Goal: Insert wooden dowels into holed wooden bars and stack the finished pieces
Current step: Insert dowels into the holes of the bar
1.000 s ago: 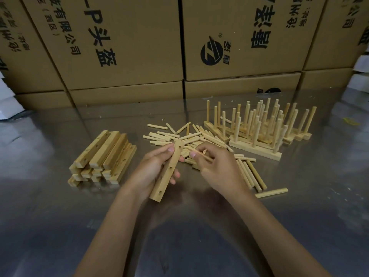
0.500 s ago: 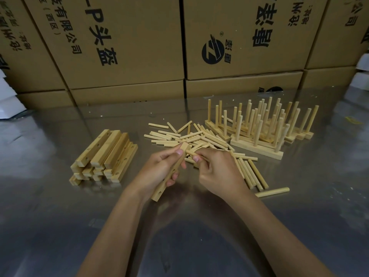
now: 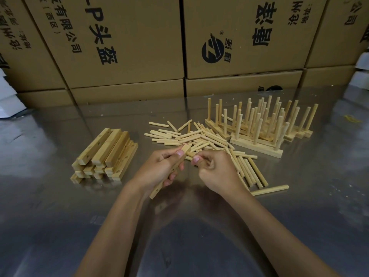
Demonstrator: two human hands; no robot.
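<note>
Dowel [image 3: 190, 154] pinched in our right hand [image 3: 215, 172] meets the bar [image 3: 171, 172] gripped by our left hand [image 3: 157, 170]. Next, we judge, it needs lining up and pressing in.

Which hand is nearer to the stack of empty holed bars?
Left. The left hand is just right of the stack of holed bars; the right hand is farther right, beyond the left.

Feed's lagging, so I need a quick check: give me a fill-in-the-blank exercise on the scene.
1. The left hand grips a holed wooden ____.
2. The stack of empty bars lies to the ____ of the loose dowels.
3. In the finished pieces, the dowels stand ____.

Missing: bar; left; upright
</note>
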